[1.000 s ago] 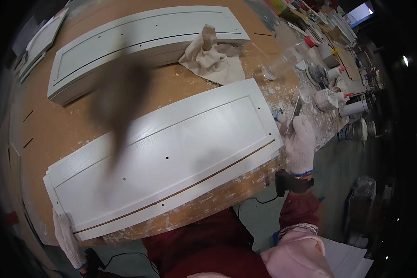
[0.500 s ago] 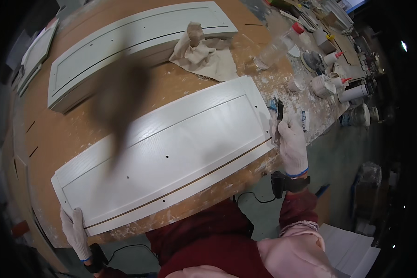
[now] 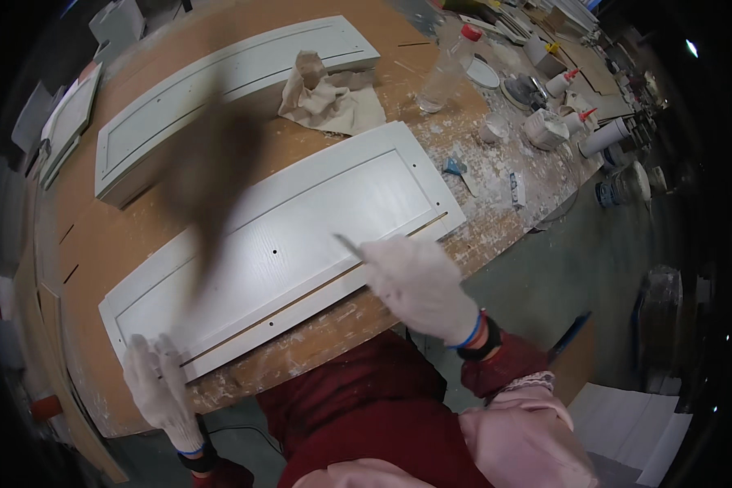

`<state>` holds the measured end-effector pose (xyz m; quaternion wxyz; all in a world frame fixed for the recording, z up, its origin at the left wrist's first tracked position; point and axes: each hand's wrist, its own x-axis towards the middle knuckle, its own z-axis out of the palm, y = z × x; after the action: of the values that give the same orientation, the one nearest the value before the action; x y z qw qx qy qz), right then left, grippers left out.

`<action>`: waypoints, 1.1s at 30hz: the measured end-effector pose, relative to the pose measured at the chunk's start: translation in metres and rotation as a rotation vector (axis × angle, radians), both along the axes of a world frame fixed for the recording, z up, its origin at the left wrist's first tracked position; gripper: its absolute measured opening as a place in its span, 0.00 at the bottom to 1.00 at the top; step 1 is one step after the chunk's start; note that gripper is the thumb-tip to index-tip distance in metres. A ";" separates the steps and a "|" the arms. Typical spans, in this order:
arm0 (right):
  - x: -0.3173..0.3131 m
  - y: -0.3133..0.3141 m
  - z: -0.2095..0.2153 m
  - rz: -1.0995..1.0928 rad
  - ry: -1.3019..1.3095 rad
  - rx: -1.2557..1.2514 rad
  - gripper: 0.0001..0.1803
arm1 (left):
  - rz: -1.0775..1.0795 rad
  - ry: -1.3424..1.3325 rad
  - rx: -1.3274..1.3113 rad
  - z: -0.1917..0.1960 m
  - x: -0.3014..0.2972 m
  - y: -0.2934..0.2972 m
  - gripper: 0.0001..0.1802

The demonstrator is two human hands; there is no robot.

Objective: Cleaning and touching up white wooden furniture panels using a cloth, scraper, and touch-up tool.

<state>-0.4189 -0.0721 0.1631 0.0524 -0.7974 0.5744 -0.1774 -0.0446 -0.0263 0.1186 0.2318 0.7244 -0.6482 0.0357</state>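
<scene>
A white, curved-front wooden panel (image 3: pixel 325 220) with a groove and small holes lies across the near side of the table. My left hand (image 3: pixel 156 382), in a white knit glove, rests on the panel's near left corner with its fingers stretched out. Over the panel's front edge, right of the middle, my gloved right hand (image 3: pixel 419 285) is closed on a thin grey blade-like tool (image 3: pixel 350 246). The tool's narrow end points up and left; the rest is hidden in the hand. A dark blurred patch covers part of the panel.
A second white panel (image 3: pixel 317 41) lies behind, beside a crumpled beige cloth (image 3: pixel 329 102). At right are a clear red-capped bottle (image 3: pixel 443 77), a small cup (image 3: pixel 494 128), a blue scraper (image 3: pixel 455 166), white bottles and several tools. The wooden table (image 3: pixel 81 358) is paint-spattered.
My right hand has moved left from the panel's right end to above its front edge, carrying the tool. My left hand stays at the left corner. The view has shifted slightly.
</scene>
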 end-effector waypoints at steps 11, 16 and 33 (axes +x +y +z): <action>-0.060 -0.004 -0.031 -0.375 -0.074 0.025 0.12 | -0.494 -0.066 -0.124 -0.027 -0.085 -0.018 0.33; -0.145 0.002 -0.025 -0.719 -0.008 0.039 0.12 | -0.522 -0.117 -0.201 -0.031 -0.088 -0.027 0.31; -0.099 0.010 -0.017 -0.420 -0.324 0.066 0.12 | -0.455 -0.107 -0.061 -0.029 -0.083 -0.017 0.36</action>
<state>-0.5183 -0.0618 0.1465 0.1316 -0.6197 0.7170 -0.2908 -0.1279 -0.0437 0.0897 0.2211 0.5495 -0.8047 0.0407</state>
